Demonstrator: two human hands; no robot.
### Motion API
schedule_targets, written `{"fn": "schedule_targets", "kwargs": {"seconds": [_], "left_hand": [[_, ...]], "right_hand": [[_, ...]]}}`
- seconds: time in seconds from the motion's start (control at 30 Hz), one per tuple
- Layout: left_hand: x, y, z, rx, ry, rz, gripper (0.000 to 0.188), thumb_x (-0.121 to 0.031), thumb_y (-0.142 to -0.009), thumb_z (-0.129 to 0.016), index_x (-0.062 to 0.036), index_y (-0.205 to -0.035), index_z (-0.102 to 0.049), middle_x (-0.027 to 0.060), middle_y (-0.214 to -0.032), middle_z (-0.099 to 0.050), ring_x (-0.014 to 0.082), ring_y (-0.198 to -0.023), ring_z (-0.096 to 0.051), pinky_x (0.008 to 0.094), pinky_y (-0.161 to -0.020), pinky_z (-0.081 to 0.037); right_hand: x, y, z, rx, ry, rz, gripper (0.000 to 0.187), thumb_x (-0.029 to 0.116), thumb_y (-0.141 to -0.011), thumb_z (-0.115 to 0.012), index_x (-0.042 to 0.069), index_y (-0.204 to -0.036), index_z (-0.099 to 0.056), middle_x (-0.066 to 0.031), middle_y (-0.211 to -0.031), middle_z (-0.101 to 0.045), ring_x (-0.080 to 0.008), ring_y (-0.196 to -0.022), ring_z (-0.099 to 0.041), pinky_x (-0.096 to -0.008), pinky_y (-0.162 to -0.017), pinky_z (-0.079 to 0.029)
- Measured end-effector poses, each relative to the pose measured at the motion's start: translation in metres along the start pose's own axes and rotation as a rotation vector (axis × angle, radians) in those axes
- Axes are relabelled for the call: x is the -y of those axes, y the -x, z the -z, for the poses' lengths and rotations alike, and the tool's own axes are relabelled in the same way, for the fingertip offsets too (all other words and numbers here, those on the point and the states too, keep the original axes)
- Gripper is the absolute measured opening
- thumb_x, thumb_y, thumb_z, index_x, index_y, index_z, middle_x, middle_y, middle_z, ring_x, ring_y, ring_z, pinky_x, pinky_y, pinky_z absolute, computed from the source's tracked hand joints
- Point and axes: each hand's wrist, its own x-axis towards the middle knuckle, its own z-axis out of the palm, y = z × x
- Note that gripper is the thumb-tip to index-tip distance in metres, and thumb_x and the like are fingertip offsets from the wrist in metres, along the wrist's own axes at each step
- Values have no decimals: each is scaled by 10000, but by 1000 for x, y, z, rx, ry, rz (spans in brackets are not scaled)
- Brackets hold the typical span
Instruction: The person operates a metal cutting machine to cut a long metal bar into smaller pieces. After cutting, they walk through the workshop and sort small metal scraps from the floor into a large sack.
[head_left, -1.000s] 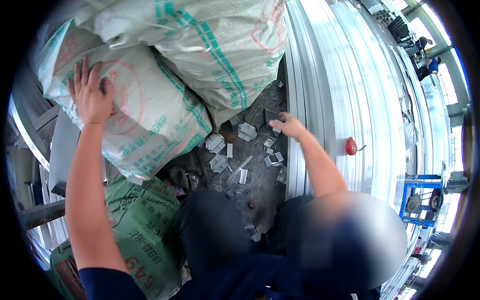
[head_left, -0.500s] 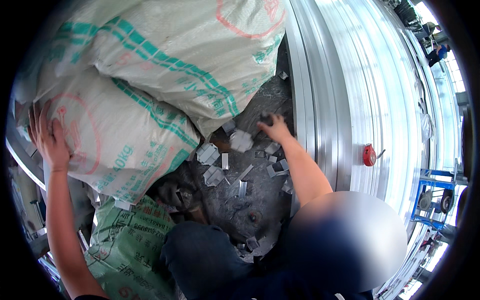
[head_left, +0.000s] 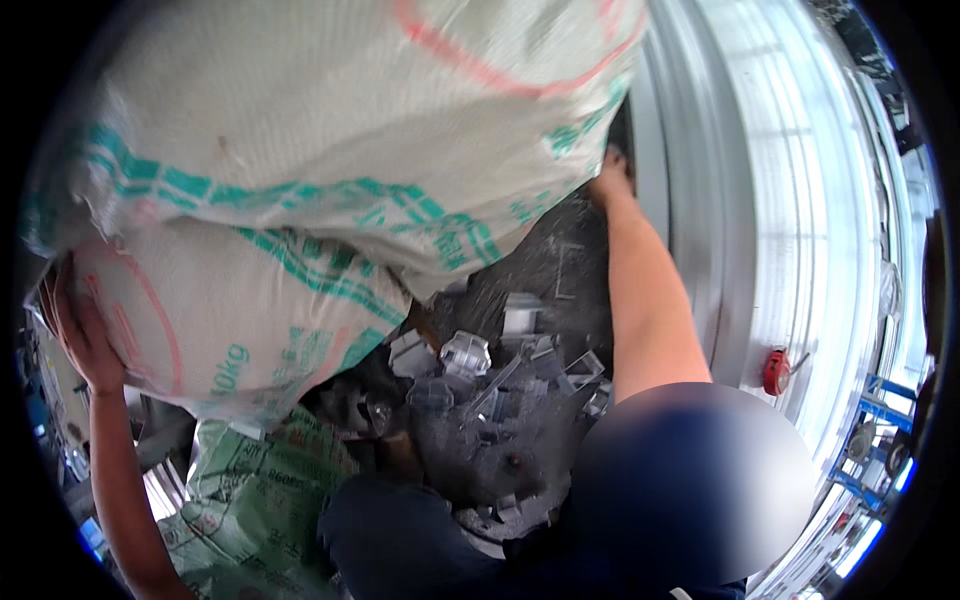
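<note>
My left hand [head_left: 88, 340] lies against the left side of a white woven sack [head_left: 220, 310] with green and red print, its fingers stretched out along the cloth. A second white woven sack [head_left: 320, 120] bulges above and behind it. Far forward, my right hand [head_left: 614, 180] reaches into the narrow gap between that upper sack's right edge and the long silvery metal profiles [head_left: 690, 200]. Its fingers are dark, blurred and partly hidden, so what they hold, if anything, does not show. Short cut metal pieces [head_left: 466, 354] lie scattered on the dark surface between sacks and profiles.
A green woven sack [head_left: 260, 500] stands at the lower left, beside my dark-clothed knee [head_left: 400, 530]. On the pale profiles at right sits a red tape measure [head_left: 775, 371]. Farther right is a blue metal frame [head_left: 885, 410] with wheels. A blurred round shape covers the lower right.
My right hand has moved forward from above the metal pieces to the gap beside the upper sack. Several pieces lie differently. The view has shifted; my left hand stays on the lower sack.
</note>
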Motion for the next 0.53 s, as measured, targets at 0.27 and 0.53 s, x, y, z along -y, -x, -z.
{"fn": "schedule_targets", "kwargs": {"seconds": [0.27,0.53], "left_hand": [[12,9,-7,1,217,38,387,-202,-981,-390,-26,-1299,-524,160,-1356,-501,336,-1278,-418,439,-1087,-279],[21,4,-2,12,85,-50,409,-261,-953,-431,-64,-1288,-558,173,-1356,-506,329,-1294,-409,436,-1087,-275]], "right_hand": [[16,104,-12,-4,-267,336,529,222,-826,-656,-29,-1244,-454,-259,-1062,-624,-399,-981,-618,-449,-846,-498],[54,242,24,723,-346,938,240,274,-825,-697,63,-937,-710,-134,-1002,-655,-332,-956,-622,-388,-841,-488]]}}
